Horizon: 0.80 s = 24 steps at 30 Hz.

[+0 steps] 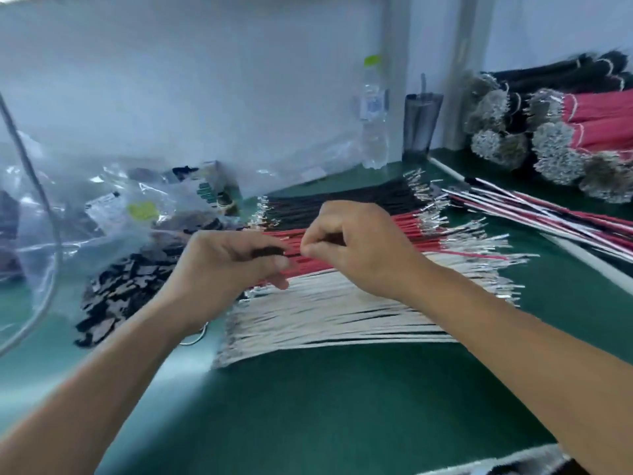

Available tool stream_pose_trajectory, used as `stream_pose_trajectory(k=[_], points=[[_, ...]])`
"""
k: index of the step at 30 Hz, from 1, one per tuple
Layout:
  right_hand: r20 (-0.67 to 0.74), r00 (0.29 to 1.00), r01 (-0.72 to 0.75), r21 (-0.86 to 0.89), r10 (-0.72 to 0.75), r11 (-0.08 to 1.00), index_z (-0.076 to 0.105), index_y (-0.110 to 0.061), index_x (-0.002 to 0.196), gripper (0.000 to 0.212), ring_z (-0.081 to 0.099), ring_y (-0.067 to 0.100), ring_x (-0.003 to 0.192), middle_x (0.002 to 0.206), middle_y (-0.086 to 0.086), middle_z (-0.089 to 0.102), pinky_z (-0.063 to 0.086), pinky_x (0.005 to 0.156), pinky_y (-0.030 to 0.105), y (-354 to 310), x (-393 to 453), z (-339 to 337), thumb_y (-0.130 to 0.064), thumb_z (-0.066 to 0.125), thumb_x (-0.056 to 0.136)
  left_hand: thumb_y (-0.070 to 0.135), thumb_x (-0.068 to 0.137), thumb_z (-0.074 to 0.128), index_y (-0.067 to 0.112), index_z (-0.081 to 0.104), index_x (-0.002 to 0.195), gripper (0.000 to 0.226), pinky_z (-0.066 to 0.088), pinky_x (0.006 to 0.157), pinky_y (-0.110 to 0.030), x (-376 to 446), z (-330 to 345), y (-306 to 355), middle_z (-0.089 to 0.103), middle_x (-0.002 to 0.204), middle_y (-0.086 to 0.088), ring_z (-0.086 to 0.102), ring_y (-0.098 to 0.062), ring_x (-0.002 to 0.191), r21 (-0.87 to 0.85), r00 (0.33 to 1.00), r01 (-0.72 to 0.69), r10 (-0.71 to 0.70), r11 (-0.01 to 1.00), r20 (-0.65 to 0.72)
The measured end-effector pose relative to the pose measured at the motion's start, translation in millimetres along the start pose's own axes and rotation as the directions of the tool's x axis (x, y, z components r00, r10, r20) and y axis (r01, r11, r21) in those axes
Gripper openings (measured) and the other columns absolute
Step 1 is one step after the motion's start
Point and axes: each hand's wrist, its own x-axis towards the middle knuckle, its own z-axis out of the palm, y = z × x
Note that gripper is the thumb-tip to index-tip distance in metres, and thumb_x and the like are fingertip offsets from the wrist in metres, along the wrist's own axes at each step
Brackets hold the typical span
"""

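A green table carries a wide spread of black, red and white wires. Above its red band, the right hand curls into a pinch, its contents too blurred to tell. The left hand grips a small black piece just beside the right fingertips.

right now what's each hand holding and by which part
The left hand pinches a small black piece, thumb under, fingers over. The right hand pinches shut just beside it, above the red wires; blur hides whether it holds anything.
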Motion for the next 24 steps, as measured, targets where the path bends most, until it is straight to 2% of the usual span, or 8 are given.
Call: stream_pose_trajectory(k=[2, 4, 6, 8, 12, 17, 21, 24], points=[[-0.012, 1.0, 0.01, -0.009, -0.01, 1.0, 0.076, -0.02, 0.082, 0.004, 0.057, 0.005, 0.073, 0.078, -0.012, 0.061, 0.048, 0.071, 0.032, 0.1, -0.5, 2.2, -0.02, 0.074, 0.086, 0.015, 0.076, 0.082, 0.016, 0.085, 0.093, 0.017, 0.056, 0.065, -0.011, -0.5, 2.1, -1.4, 0.082, 0.072, -0.004, 0.077, -0.011, 0.062, -0.047, 1.0, -0.005, 0.005, 0.999, -0.003], [-0.022, 1.0, 0.018, -0.006, -0.018, 1.0, 0.075, -0.021, 0.082, 0.006, 0.057, 0.003, 0.073, 0.077, -0.014, 0.059, 0.045, 0.069, 0.023, 0.5, -0.2, 5.6, -0.02, 0.073, 0.087, 0.02, 0.073, 0.082, 0.012, 0.084, 0.094, 0.022, 0.057, 0.068, -0.014, -1.9, -0.4, -2.1, 0.081, 0.072, -0.007, 0.076, -0.013, 0.063, -0.081, 1.0, 0.006, -0.007, 0.997, -0.016], [-0.017, 1.0, 0.019, -0.009, -0.019, 1.0, 0.074, -0.021, 0.081, 0.006, 0.057, 0.003, 0.073, 0.076, -0.014, 0.059, 0.042, 0.068, 0.018, -0.8, -1.0, 9.5, -0.019, 0.073, 0.087, 0.03, 0.068, 0.082, 0.015, 0.084, 0.094, 0.03, 0.058, 0.072, -0.017, -5.0, -0.3, -3.6, 0.081, 0.071, -0.008, 0.076, -0.015, 0.064, -0.06, 0.999, 0.02, -0.022, 0.998, -0.039], [-0.01, 1.0, 0.018, -0.009, -0.018, 1.0, 0.074, -0.022, 0.081, 0.006, 0.057, 0.004, 0.075, 0.077, -0.013, 0.06, 0.042, 0.068, 0.016, -1.0, -2.4, 12.7, -0.019, 0.074, 0.087, 0.029, 0.07, 0.084, 0.018, 0.085, 0.092, 0.024, 0.057, 0.069, -0.014, -7.2, -1.0, -6.8, 0.081, 0.07, -0.004, 0.077, -0.013, 0.064, -0.046, 0.999, 0.008, -0.01, 0.999, -0.038], [-0.025, 0.999, 0.032, 0.012, -0.032, 0.999, 0.074, -0.019, 0.082, 0.005, 0.059, 0.004, 0.077, 0.079, -0.012, 0.062, 0.043, 0.069, 0.015, -2.9, -5.0, 15.9, -0.017, 0.075, 0.086, 0.012, 0.081, 0.084, 0.019, 0.085, 0.092, 0.013, 0.057, 0.065, -0.014, -8.3, -3.7, -12.6, 0.083, 0.078, -0.002, 0.079, -0.016, 0.067, -0.049, 1.0, 0.003, -0.004, 0.999, -0.019], [-0.017, 0.998, 0.053, -0.037, -0.053, 0.998, 0.073, -0.021, 0.081, 0.006, 0.059, 0.006, 0.076, 0.08, -0.01, 0.062, 0.048, 0.068, 0.03, -2.0, -6.4, 16.6, -0.021, 0.074, 0.087, 0.016, 0.083, 0.082, 0.024, 0.084, 0.093, 0.013, 0.061, 0.072, -0.019, -5.6, -1.9, -17.0, 0.083, 0.081, 0.001, 0.08, -0.016, 0.069, -0.015, 1.0, -0.029, 0.029, 0.999, 0.002], [-0.085, 0.996, 0.01, -0.207, -0.028, 0.978, 0.072, -0.031, 0.083, 0.008, 0.054, 0.001, 0.078, 0.08, -0.017, 0.059, 0.047, 0.066, 0.032, 3.7, -2.5, 7.3, -0.034, 0.069, 0.089, 0.01, 0.087, 0.078, 0.023, 0.083, 0.099, 0.018, 0.055, 0.067, -0.013, 3.8, -0.2, -18.5, 0.081, 0.078, 0.003, 0.075, -0.008, 0.066, -0.07, 1.0, -0.026, 0.025, 0.997, -0.016], [-0.131, 0.989, 0.017, -0.34, -0.065, 0.94, 0.073, -0.029, 0.091, 0.008, 0.05, 0.006, 0.087, 0.088, -0.017, 0.058, 0.045, 0.071, 0.03, 3.8, 1.3, -2.7, -0.035, 0.07, 0.087, 0.009, 0.091, 0.075, 0.029, 0.082, 0.102, 0.024, 0.053, 0.067, -0.015, 14.2, -2.6, -18.9, 0.08, 0.084, 0.004, 0.067, -0.004, 0.07, -0.012, 0.999, -0.037, 0.037, 0.999, 0.01]])
